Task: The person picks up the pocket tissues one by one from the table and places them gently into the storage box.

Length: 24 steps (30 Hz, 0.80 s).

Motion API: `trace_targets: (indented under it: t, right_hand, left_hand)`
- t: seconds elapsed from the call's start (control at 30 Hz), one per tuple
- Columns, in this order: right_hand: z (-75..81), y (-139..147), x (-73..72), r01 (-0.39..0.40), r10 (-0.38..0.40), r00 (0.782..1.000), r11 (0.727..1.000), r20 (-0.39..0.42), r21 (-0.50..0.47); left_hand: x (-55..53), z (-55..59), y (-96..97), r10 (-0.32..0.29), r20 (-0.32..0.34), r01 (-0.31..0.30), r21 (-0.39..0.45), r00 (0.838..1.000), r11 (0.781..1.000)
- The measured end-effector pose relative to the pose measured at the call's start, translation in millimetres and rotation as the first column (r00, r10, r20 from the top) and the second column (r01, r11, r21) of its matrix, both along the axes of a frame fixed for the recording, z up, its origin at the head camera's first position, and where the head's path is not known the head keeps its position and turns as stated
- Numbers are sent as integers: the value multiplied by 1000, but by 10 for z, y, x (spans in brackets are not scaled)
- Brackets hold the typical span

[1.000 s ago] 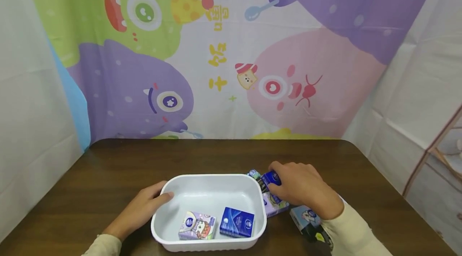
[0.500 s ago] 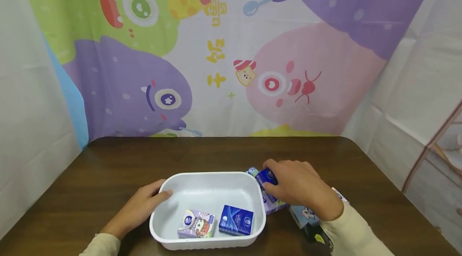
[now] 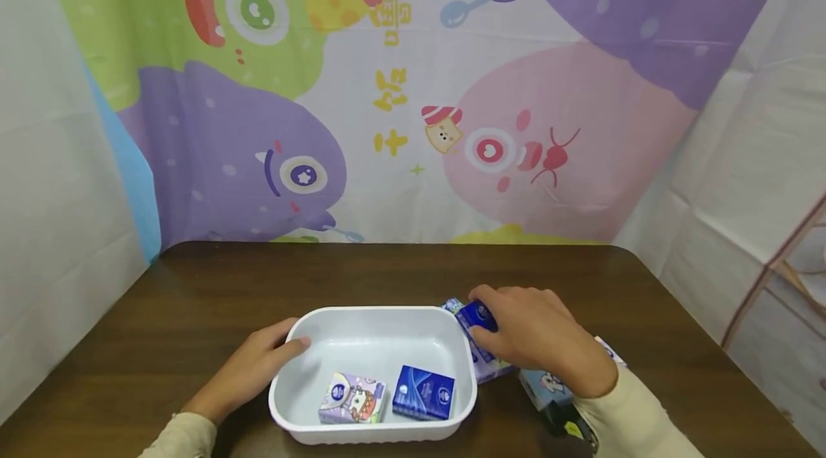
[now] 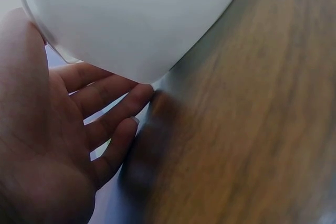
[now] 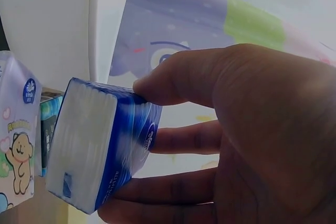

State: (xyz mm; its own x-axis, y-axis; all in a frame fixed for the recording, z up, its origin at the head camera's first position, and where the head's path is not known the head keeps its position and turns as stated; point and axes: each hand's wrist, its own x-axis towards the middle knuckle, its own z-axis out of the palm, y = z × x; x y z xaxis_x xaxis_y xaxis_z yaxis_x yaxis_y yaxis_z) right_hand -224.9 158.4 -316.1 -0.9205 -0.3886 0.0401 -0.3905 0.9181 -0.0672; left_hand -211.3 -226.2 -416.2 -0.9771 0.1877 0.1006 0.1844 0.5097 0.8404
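Beside the white tray (image 3: 373,433), in head view, the right hand (image 3: 535,329) arches over a blue pack (image 3: 475,315). Left wrist view: the left hand (image 4: 55,129) grips the tray, fingers lightly bent. Right wrist view: thumb and parted fingers pinch the pack.

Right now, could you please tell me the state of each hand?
Left hand: holding the white tub at its rim.
Right hand: holding a blue tissue pack.

So the cloth (image 3: 400,85) facing me has 干饭 in sideways yellow, then a character I can't make out, plus a "!". Purple pack (image 5: 19,140) looks like Vinda; lettering on the blue pack (image 5: 118,140) I'm holding is too blurry.
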Motion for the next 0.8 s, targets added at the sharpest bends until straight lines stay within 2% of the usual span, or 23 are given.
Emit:
trace_targets:
  t: [0.57, 0.8]
  right_hand:
    - [4, -15, 39, -46, 46, 999, 999, -17, -19]
    - [15, -36, 94, -111, 109, 993, 993, -51, -39]
  left_hand:
    - [4, 4, 11, -2, 6, 2, -7, 1000, 1000]
    - [0, -12, 16, 1, 12, -1, -3, 1000, 1000]
